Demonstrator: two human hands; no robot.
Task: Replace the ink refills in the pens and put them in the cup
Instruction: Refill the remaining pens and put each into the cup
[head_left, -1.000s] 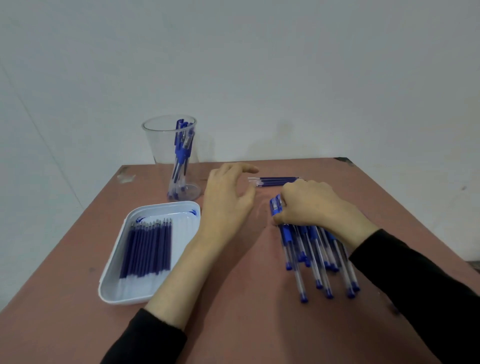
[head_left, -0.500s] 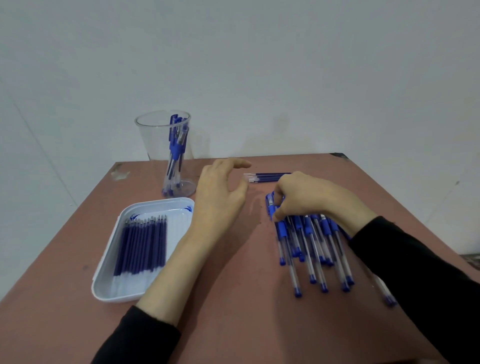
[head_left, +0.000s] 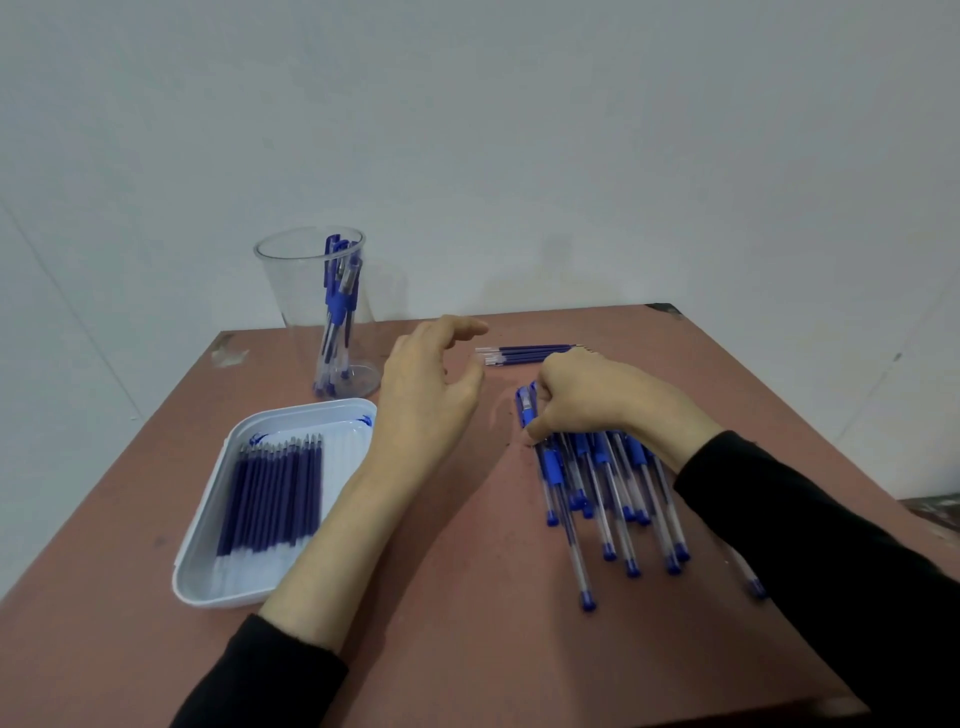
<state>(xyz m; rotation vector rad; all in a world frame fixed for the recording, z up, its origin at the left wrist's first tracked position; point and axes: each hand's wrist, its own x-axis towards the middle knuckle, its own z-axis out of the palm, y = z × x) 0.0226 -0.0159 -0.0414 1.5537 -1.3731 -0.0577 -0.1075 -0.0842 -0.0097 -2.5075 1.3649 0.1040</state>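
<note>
Left hand (head_left: 426, 400) hovers over the table (head_left: 467, 597), fingers loosely apart, holding nothing. Right hand (head_left: 597, 402) curls down on a pen (head_left: 525, 408) at the pile's (head_left: 608, 499) far end — pinching it. Tray (head_left: 197, 566) marks are too blurred to read. Cup (head_left: 291, 312) stands near the far left corner — bare tabletop between the forearms.

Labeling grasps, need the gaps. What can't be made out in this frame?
Head view only:
- Which of the pens the right hand pinches: its curled fingers cover their cap ends.
- Pen count in the cup: overlapping, too small.
- Far-right pen: mostly under the right sleeve.
- Loose refills: partly behind the right hand.
</note>
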